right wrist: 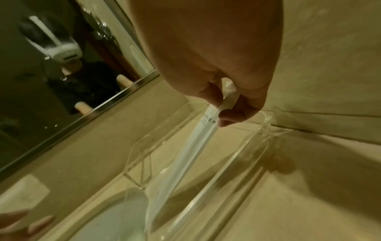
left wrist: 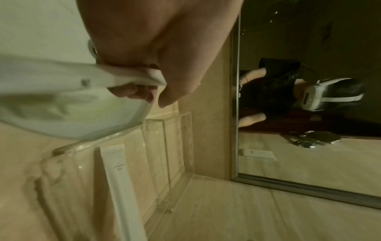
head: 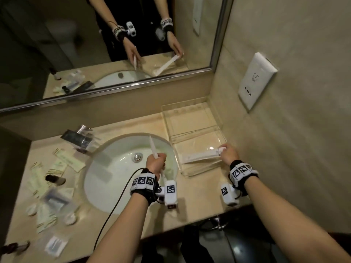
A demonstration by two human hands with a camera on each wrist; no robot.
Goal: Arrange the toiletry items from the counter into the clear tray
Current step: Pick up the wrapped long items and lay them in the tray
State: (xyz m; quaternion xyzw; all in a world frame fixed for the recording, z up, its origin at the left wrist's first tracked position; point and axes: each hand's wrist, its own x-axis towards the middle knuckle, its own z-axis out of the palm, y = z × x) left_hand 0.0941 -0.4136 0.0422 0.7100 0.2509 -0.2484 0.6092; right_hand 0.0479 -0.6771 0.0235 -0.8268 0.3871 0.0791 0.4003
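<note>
Toiletry packets: right hand (head: 228, 153) pinches one long white packet (head: 201, 156) inside the clear tray (head: 191, 118); left hand (head: 156, 163) grips another packet (head: 153, 146) over the sink (head: 114, 168).

A beige stone worktop (head: 193, 202) holds an oval white sink (head: 114, 168) with a metal drain at its middle and a chrome tap (head: 79, 138) at its far left edge. A metal-framed mirror (head: 95, 44) spans the far wall above a low stone upstand. On the beige tiled right wall (head: 303, 54) hangs a white socket plate (head: 256, 80); the light is dim and warm.
</note>
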